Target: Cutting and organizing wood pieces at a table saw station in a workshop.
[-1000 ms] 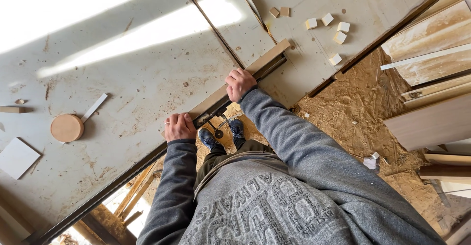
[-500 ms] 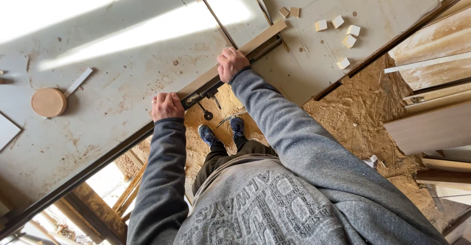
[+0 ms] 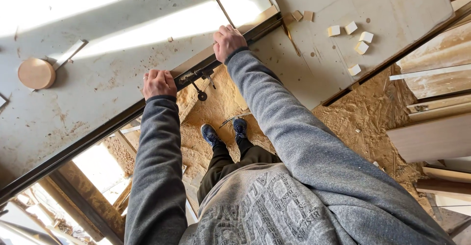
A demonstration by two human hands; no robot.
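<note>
A long, narrow wooden strip (image 3: 245, 26) lies along the dark metal edge (image 3: 88, 139) of a grey, dusty work table (image 3: 98, 34). My right hand (image 3: 228, 41) grips the strip near its middle, fingers curled over it. At the strip's near end, my left hand (image 3: 158, 83) presses down on it at the table edge. A small metal clamp or lever (image 3: 200, 85) hangs under the edge between my hands. Both arms are in grey sleeves.
A round wooden disc (image 3: 37, 73) and a thin slat (image 3: 68, 54) lie on the table to the left. Several small wooden blocks (image 3: 351, 29) sit on a second grey panel (image 3: 392, 9). The floor (image 3: 353, 122) is covered in sawdust around my shoes (image 3: 211, 134), and boards (image 3: 431, 137) are stacked at the right.
The view has shifted, so the table sits higher in frame. Both hands stay on the strip, and they seem to have slid it slightly along the edge toward the blocks.
</note>
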